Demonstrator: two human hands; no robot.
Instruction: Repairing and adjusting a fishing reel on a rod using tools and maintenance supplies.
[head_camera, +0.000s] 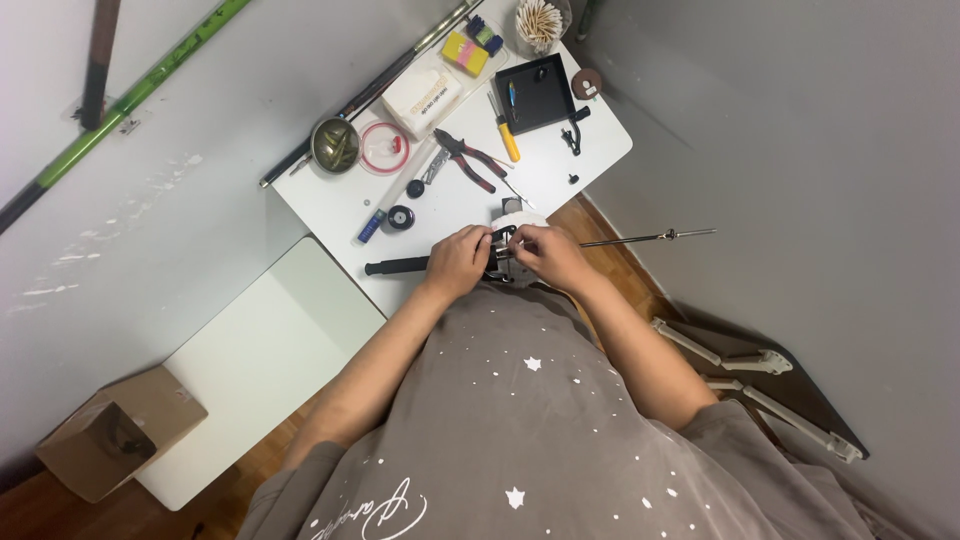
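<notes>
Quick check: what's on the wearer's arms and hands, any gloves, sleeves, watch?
Both the left hand and the right hand are bare: no gloves, and no watch or rings that can be seen. The forearms are uncovered up to short sleeves of a grey-brown T-shirt with small white stars and white script print.

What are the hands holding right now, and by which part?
Both hands, left and right, grip a fishing rod at its reel, mid-length between the black handle and the thin metal shaft. The exact finger placement is hidden.
</notes>
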